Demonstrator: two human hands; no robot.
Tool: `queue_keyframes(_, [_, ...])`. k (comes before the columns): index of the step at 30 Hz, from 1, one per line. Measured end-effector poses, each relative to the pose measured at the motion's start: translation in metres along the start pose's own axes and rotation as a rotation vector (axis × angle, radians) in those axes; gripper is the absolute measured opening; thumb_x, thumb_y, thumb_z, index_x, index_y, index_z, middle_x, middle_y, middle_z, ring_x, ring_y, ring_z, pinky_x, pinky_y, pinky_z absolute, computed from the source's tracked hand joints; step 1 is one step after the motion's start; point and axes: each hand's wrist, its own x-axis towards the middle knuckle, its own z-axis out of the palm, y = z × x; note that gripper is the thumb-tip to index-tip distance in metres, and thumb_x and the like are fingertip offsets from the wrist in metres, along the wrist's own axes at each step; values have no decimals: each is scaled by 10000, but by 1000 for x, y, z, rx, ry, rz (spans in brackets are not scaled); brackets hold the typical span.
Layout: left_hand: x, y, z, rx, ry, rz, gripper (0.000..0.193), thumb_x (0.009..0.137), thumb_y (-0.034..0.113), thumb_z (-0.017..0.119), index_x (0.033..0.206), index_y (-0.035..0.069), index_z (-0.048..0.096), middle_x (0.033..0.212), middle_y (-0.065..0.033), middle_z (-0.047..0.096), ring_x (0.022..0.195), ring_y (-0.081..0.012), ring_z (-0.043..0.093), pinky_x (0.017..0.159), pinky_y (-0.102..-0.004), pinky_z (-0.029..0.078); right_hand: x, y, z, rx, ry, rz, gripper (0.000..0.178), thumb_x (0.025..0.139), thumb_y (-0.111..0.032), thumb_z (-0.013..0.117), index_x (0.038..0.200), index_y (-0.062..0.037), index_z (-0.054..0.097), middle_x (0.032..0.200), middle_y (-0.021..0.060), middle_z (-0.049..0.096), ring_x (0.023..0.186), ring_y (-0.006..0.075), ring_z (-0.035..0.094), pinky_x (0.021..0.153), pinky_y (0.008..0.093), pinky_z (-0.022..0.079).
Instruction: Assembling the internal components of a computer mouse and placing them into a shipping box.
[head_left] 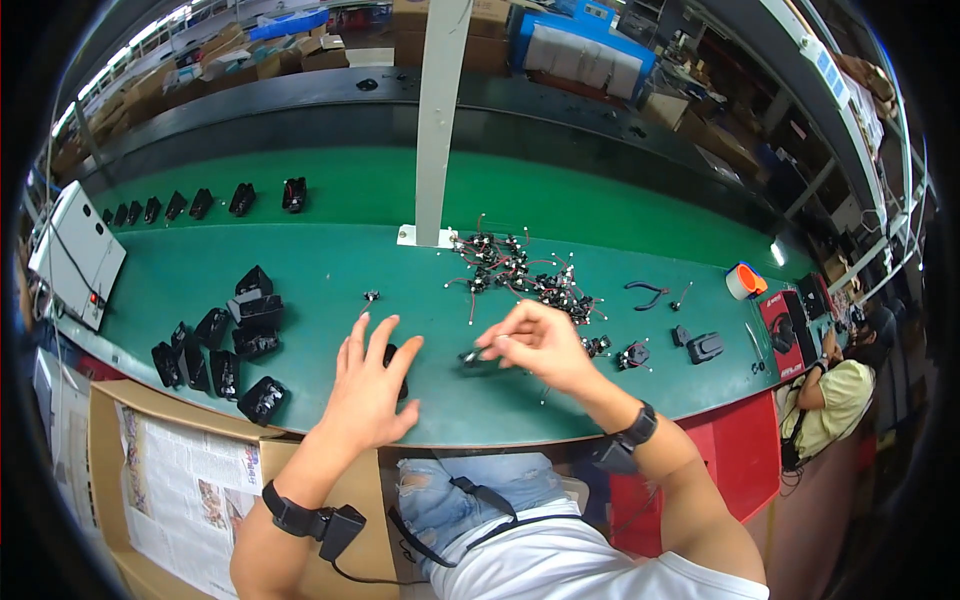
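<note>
My left hand (pixel 365 385) hovers over the front of the green workbench, fingers spread. A black plastic housing (pixel 396 372) shows partly under its index finger and thumb; the rest is hidden by the hand. My right hand (pixel 535 345) is closed in a pinch on a small black part (pixel 470 357), slightly blurred, which it holds above the bench to the right of the housing. Beyond the left fingertips lies one small wired part (pixel 371 296). A tangled pile of small black parts with red and black wires (pixel 520 270) spreads beyond my right hand.
Several black housings (pixel 225 345) lie to the left, and more stand in a row on the green belt (pixel 350 190). A grey post (pixel 440 130) rises mid-bench. Pliers (pixel 648 294), an orange-and-white tape roll (pixel 742 282) and a black device (pixel 704 347) sit right. A co-worker (pixel 840 395) sits far right.
</note>
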Motion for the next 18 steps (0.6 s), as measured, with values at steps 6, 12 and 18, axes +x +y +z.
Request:
queue_keyframes(6, [4,-2,10,-406,266,13,165,759,126,703,896,65,635,873,-85,641,916,-254,606,792,-380,433,30,12,57,78,-140,-93,113,884,-53,614,933,-10,522,941,98,657,896,143,650,781,259,541])
queue_keyframes(12, [8,-7,4,-549,304,-136,165,772,99,697,898,41,606,764,-85,627,695,-287,615,639,-386,466,39,19,63,92,-151,-171,204,862,-76,666,1025,5,574,985,75,641,882,102,615,796,241,513])
queue_keyframes(18, [2,5,14,-402,300,-30,570,694,9,601,1228,-40,410,745,-185,591,693,-349,602,660,-431,484,32,33,63,202,-293,8,207,844,-12,668,1041,19,615,1009,52,616,950,120,596,880,274,499])
